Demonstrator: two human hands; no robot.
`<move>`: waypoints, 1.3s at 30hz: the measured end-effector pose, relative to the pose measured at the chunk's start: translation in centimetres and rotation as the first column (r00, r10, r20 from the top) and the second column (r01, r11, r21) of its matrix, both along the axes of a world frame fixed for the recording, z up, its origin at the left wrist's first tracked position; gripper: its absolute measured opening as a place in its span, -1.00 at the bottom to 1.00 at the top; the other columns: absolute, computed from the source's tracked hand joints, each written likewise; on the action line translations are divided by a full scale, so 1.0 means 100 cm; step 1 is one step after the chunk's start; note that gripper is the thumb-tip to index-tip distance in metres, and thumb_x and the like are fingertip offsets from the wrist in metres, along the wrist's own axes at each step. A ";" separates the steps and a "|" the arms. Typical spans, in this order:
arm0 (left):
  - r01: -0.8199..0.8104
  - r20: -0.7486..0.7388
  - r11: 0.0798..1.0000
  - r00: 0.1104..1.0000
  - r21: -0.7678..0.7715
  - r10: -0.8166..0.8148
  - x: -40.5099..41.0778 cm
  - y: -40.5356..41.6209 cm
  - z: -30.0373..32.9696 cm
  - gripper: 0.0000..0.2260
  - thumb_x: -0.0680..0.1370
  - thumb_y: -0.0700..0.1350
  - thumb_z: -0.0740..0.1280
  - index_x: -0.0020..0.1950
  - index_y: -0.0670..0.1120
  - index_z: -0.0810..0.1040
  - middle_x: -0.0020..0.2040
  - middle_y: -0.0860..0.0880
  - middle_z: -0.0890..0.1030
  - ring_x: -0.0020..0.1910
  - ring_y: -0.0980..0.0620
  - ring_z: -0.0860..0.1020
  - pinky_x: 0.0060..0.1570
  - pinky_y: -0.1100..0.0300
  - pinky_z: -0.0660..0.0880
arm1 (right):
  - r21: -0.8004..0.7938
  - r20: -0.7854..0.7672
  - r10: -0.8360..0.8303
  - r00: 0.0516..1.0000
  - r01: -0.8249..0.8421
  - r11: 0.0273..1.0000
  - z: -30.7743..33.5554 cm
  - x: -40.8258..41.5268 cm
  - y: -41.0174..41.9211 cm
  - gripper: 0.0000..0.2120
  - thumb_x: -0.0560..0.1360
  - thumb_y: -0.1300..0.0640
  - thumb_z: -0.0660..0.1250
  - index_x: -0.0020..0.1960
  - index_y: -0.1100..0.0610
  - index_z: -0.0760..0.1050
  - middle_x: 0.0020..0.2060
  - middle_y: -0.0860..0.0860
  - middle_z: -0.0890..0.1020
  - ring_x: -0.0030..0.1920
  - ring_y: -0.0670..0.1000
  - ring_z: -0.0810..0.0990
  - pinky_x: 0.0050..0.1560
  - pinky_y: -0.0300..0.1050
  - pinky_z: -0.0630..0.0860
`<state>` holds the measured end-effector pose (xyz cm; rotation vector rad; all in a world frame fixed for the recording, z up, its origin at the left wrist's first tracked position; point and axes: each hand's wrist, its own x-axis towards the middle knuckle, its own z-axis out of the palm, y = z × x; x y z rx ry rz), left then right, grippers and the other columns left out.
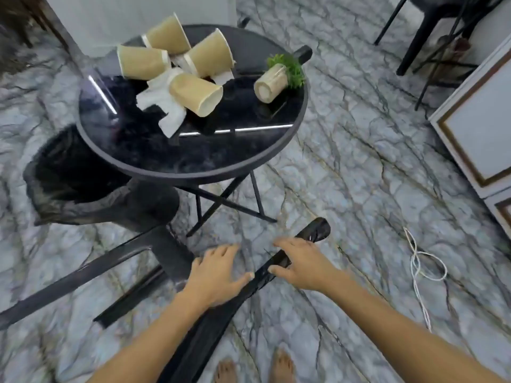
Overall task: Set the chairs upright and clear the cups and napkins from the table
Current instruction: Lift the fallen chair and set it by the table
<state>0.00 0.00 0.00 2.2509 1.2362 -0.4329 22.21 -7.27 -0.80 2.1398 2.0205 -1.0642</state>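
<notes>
A black chair lies tipped over on the marble floor, left of and partly under the round black table. Its legs stick out toward me. My right hand rests over one glossy leg, fingers spread, thumb under it. My left hand hovers open beside the same leg, its thumb touching it. Several tan paper cups lie on their sides on the table among crumpled white napkins.
A small tipped pot with a green plant lies on the table's right side. Another black chair stands at the far right. A white cord trails on the floor right. A white panelled cabinet lines the right edge. My bare feet show below.
</notes>
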 end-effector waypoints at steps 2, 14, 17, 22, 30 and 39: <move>-0.012 -0.041 0.998 0.999 -0.054 0.010 0.013 -0.004 -0.051 -0.28 0.53 0.39 0.16 0.59 0.05 0.16 0.55 0.03 0.29 0.51 -0.12 0.28 0.40 -0.22 0.30 | -0.015 0.030 0.070 0.997 -0.070 0.997 -0.054 0.005 0.002 -0.35 0.57 -0.24 0.23 0.55 0.05 0.21 0.52 0.02 0.31 0.50 0.08 0.25 0.46 0.09 0.20; -0.133 0.175 0.907 0.960 -0.399 0.217 0.029 -0.021 -0.235 -0.70 0.60 0.08 0.35 0.23 -0.06 0.46 -0.18 -0.03 0.56 -0.36 0.12 0.49 -0.42 0.28 0.37 | 0.039 0.181 0.386 0.905 -0.399 0.916 -0.220 0.027 0.030 -0.03 0.30 -0.52 -0.24 0.43 0.00 0.41 0.34 -0.06 0.51 0.44 0.07 0.33 0.49 0.26 -0.05; -0.184 0.222 0.893 0.930 -0.411 0.293 0.026 -0.024 -0.236 -0.68 0.57 0.09 0.40 0.23 -0.03 0.49 -0.20 -0.07 0.59 -0.36 0.10 0.50 -0.38 0.25 0.37 | 0.153 0.187 0.378 0.907 -0.407 0.900 -0.222 0.057 0.038 -0.08 0.37 -0.57 -0.19 0.31 -0.01 0.55 0.16 -0.06 0.64 0.20 0.10 0.54 0.38 0.19 0.23; -0.299 0.185 0.849 0.893 -0.436 0.410 0.023 -0.039 -0.238 -0.71 0.55 0.08 0.43 0.20 0.04 0.51 -0.17 0.07 0.58 -0.29 0.16 0.53 -0.33 0.31 0.41 | 0.159 0.278 0.335 0.900 -0.387 0.908 -0.221 0.134 0.049 -0.19 0.41 -0.59 -0.10 0.17 -0.03 0.58 -0.02 -0.11 0.64 0.02 0.01 0.58 0.24 0.01 0.38; -0.317 0.139 0.850 0.903 -0.422 0.406 0.012 -0.059 -0.219 -0.64 0.49 0.27 0.36 0.24 0.25 0.45 0.05 0.26 0.57 0.06 0.22 0.56 0.17 0.05 0.53 | 0.344 0.314 0.317 0.895 -0.419 0.840 -0.212 0.137 0.017 -0.28 0.52 -0.47 -0.03 -0.02 0.12 0.59 -0.21 -0.02 0.59 -0.18 0.07 0.58 -0.04 0.03 0.56; -0.372 0.371 0.828 0.762 -0.420 0.531 -0.014 -0.052 -0.050 -0.74 0.47 0.29 0.36 0.14 0.40 0.47 -0.03 0.41 0.65 0.01 0.40 0.59 0.04 0.32 0.54 | 0.541 0.428 0.281 0.859 -0.493 0.681 -0.034 0.047 0.038 -0.32 0.45 -0.47 0.05 -0.22 0.14 0.52 -0.30 0.01 0.54 -0.23 0.08 0.50 -0.02 -0.01 0.33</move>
